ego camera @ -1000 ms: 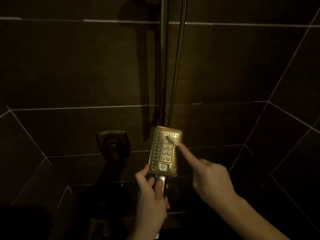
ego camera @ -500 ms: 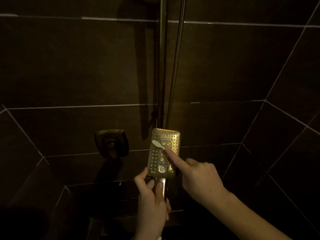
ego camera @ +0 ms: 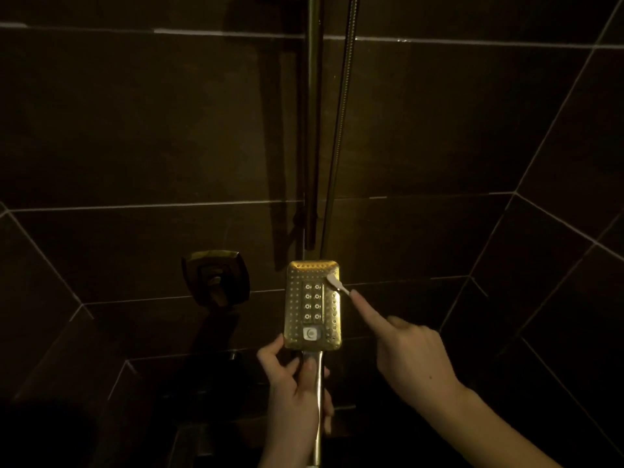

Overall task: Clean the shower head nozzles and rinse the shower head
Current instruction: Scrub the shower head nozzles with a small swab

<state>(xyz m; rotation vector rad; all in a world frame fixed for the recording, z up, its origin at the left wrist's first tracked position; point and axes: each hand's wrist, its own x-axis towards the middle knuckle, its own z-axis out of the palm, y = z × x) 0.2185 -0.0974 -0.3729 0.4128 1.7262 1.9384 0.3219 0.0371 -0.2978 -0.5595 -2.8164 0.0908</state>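
Left hand grips shower head; right hand presses brush on nozzles.

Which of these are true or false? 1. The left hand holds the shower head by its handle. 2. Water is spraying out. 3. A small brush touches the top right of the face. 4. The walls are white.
1. True: the left hand grips the handle of the shower head.
2. False: no spray is visible.
3. True: the right hand holds the small brush there.
4. False: the wall tiles are dark.
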